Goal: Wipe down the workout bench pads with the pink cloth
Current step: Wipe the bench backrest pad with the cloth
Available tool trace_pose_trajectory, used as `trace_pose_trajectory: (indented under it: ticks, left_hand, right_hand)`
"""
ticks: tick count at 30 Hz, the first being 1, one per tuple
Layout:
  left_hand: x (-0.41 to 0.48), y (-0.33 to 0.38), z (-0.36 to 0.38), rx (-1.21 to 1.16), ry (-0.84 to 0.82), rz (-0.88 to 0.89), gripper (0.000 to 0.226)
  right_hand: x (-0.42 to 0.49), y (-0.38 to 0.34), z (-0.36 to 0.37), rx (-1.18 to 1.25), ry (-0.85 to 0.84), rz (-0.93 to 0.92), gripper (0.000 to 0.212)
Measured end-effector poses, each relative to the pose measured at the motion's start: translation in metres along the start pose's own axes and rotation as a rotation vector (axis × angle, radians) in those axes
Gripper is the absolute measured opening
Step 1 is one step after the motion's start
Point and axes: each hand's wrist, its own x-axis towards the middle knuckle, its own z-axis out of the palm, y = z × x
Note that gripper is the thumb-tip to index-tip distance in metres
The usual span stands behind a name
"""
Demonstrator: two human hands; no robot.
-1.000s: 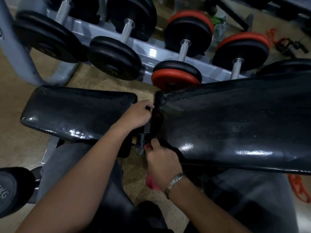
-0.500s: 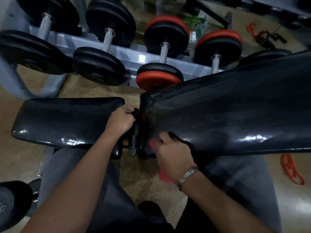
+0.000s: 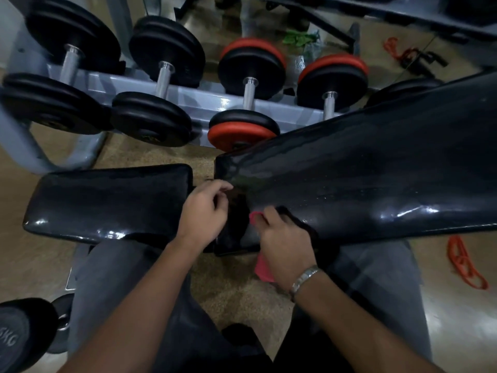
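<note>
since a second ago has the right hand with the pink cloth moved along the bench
Yes. The right hand has slid from the gap beside the back pad onto its near corner.

A grey dumbbell rack [image 3: 188, 95] stands on the tan speckled floor [image 3: 236, 297], loaded with black dumbbells [image 3: 150, 119] and red-banded dumbbells [image 3: 242, 130]. An orange strap [image 3: 465, 265] lies on the floor, and overhead light glares off the floor.

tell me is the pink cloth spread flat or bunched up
Bunched up: the pink cloth is gathered in the right hand, only small bits showing against the back pad.
</note>
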Motion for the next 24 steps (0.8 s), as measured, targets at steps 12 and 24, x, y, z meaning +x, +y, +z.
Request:
trace_pose_trajectory:
  ticks: [12, 24]
  left_hand:
    - [-0.02, 0.018, 0.028, 0.085, 0.027, 0.209, 0.032]
    - [-0.012, 0.018, 0.027, 0.029, 0.114, 0.18, 0.026]
  right_hand:
    - [-0.026, 0.034, -0.013, -0.036, -0.03, -0.063, 0.065]
    - [-0.022, 0.042, -0.014, -0.081, 0.014, -0.088, 0.039]
